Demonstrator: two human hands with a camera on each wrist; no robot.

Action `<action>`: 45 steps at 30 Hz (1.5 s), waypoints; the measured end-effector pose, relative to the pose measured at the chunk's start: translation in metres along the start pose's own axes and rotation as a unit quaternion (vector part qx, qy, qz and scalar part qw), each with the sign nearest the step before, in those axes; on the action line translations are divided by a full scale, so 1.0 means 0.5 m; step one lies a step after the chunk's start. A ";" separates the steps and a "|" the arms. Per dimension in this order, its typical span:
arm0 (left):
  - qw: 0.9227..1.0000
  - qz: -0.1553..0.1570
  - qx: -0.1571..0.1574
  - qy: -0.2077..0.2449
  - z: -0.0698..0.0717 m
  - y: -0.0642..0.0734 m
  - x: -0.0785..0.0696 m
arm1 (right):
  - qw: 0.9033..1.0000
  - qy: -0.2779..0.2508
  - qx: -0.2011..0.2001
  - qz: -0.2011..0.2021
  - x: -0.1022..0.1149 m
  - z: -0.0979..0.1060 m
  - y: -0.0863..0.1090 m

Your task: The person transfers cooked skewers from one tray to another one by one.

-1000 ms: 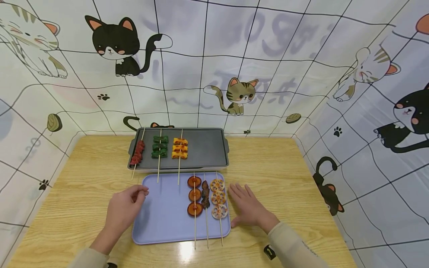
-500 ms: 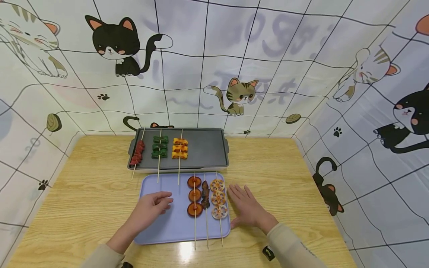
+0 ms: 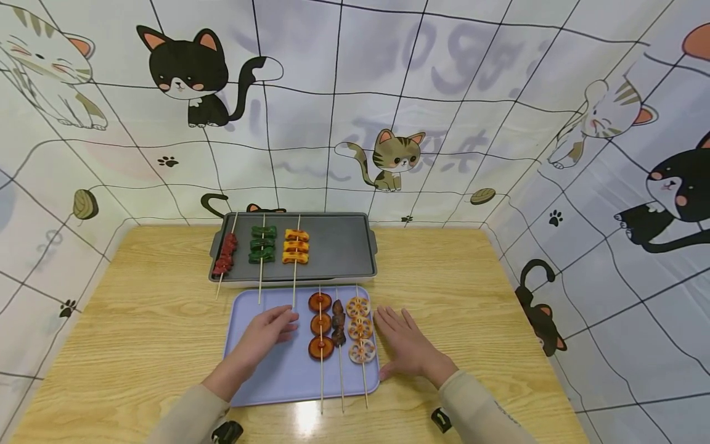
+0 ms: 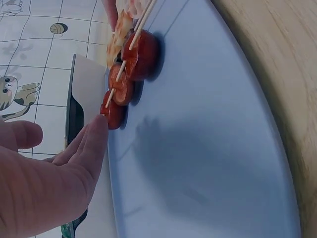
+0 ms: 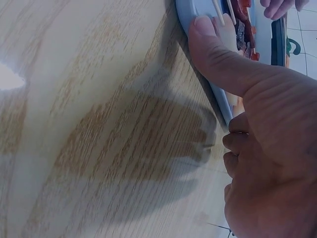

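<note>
My left hand [image 3: 266, 336] hovers over the left half of a lavender tray [image 3: 272, 385], fingers loosely bent and holding nothing. Its fingertips point toward a skewer of brown round slices [image 3: 320, 325], a short way off in the head view. In the left wrist view the fingers overlap the far end of that skewer [image 4: 118, 84], with the hand's shadow on the tray. Right of it lie a dark meat skewer [image 3: 338, 327] and a lotus root skewer [image 3: 360, 328]. My right hand [image 3: 409, 346] lies spread along the tray's right edge, the thumb touching its rim in the right wrist view.
Behind the tray stands a dark grey griddle [image 3: 341, 246]. On its left half lie a red meat skewer [image 3: 226, 253], a green skewer [image 3: 262, 245] and a yellow skewer [image 3: 296, 246], their sticks reaching over the front edge. A cat-print curtain [image 3: 310, 123] surrounds the wooden table [image 3: 455, 277].
My left hand has moved right from the tray's left edge to over its middle, toward the brown slice skewer. My right hand stays at the tray's right edge, and the skewers have not moved.
</note>
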State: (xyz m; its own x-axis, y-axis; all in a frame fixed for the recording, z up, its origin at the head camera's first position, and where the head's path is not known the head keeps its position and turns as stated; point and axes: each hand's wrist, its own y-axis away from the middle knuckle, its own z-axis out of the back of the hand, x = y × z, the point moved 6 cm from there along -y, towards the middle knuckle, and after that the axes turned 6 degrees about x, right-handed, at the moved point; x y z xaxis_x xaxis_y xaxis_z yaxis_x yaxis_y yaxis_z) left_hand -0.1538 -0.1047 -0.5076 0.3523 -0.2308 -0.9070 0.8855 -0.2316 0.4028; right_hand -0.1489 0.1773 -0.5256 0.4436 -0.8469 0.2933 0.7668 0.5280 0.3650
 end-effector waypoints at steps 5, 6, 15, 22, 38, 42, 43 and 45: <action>0.999 -0.002 -0.001 0.032 -0.004 -0.011 -0.005 | 1.000 0.004 0.003 -0.004 -0.003 -0.004 -0.004; 0.999 -0.002 -0.002 0.039 -0.004 -0.014 -0.006 | 1.000 0.005 0.002 -0.003 -0.003 -0.004 -0.004; 0.997 0.001 -0.015 0.069 -0.008 -0.038 -0.010 | 1.000 0.009 0.004 0.006 -0.001 -0.005 -0.007; 0.996 0.011 -0.017 0.087 -0.015 -0.059 -0.009 | 1.000 0.007 0.013 0.004 0.001 -0.005 -0.009; 0.990 0.034 -0.035 0.131 -0.012 -0.100 -0.003 | 1.000 -0.004 0.018 0.003 0.003 -0.004 -0.012; 0.990 0.034 -0.036 0.130 -0.013 -0.101 -0.006 | 1.000 -0.008 0.018 0.001 0.005 -0.001 -0.011; 0.990 0.033 -0.035 0.130 -0.013 -0.102 -0.007 | 1.000 -0.008 0.019 0.000 0.005 -0.001 -0.011; 0.991 0.031 -0.032 0.129 -0.014 -0.103 -0.008 | 1.000 -0.008 0.019 0.001 0.005 -0.001 -0.010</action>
State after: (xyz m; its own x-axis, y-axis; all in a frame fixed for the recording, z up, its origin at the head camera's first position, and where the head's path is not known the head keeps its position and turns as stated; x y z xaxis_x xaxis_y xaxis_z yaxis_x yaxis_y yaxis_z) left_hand -0.1988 -0.0852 -0.5256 0.4658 0.0087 -0.8848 0.8738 -0.1618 0.4585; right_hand -0.1516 0.1724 -0.5271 0.4368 -0.8449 0.3088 0.7480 0.5318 0.3971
